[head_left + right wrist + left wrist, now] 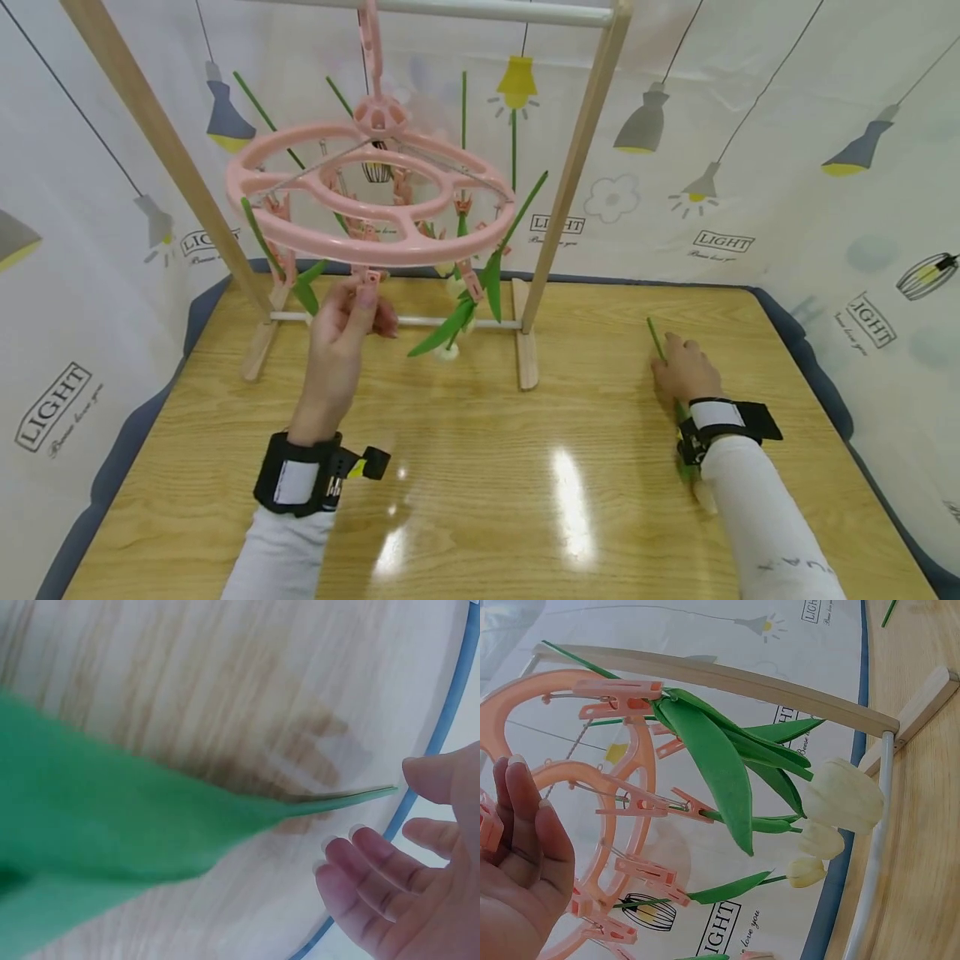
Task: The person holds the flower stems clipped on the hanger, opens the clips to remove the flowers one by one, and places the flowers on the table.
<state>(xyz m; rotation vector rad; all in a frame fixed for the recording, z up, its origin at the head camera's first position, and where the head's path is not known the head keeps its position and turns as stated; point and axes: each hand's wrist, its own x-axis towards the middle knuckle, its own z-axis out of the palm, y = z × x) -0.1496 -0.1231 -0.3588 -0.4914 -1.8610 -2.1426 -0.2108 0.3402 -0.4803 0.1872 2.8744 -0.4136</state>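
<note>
My left hand (341,329) pinches a pink clothespin (367,277) between thumb and fingers at the near side of a pink round hanger (352,244). White tulips with green leaves (712,765) hang heads-down from other clothespins (622,690) on the hanger. My right hand (686,371) reaches over the right part of the table, at a tulip lying there. In the right wrist view, thumb and fingers are spread on either side of the tulip's green stem (337,801), with gaps visible. The forearm and wrist strap partly hide that tulip's white head (703,497) in the head view.
The hanger hooks onto the top bar (495,10) of a wooden stand (577,167) with a white lower rod (487,322) and feet on the table (480,467). A lamp-printed white cloth (787,208) surrounds the table's back and sides.
</note>
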